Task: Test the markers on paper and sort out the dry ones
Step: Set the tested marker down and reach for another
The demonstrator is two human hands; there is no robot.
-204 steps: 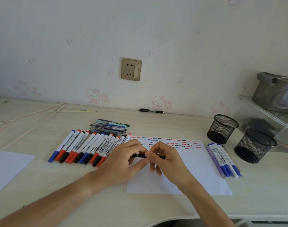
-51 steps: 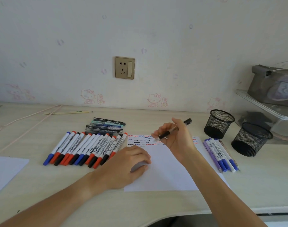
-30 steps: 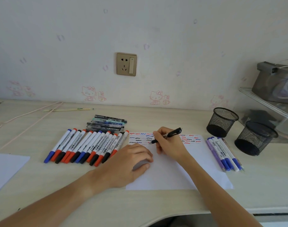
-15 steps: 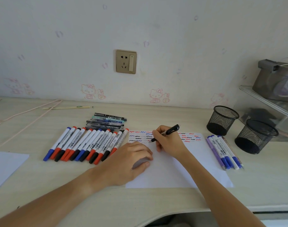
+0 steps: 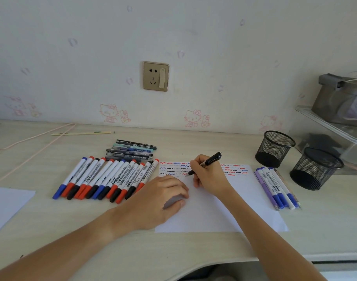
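- Now, on the counter (image 5: 41, 230) a row of whiteboard markers (image 5: 104, 179) lies left of the paper (image 5: 224, 216).
- The left hand (image 5: 159, 201) presses the paper, its grip loosely spread.
- The right hand (image 5: 210, 175) pinches a black pen (image 5: 211, 160), tip on the paper.
- Sorted markers (image 5: 277, 187) lie just beside the paper's right edge.

Wall socket (image 5: 156, 76), perhaps chopsticks (image 5: 82, 133)

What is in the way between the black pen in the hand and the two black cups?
Nothing visible blocks it. Between the black pen in the right hand and the mesh cups lie only the flat paper and a low row of pens.
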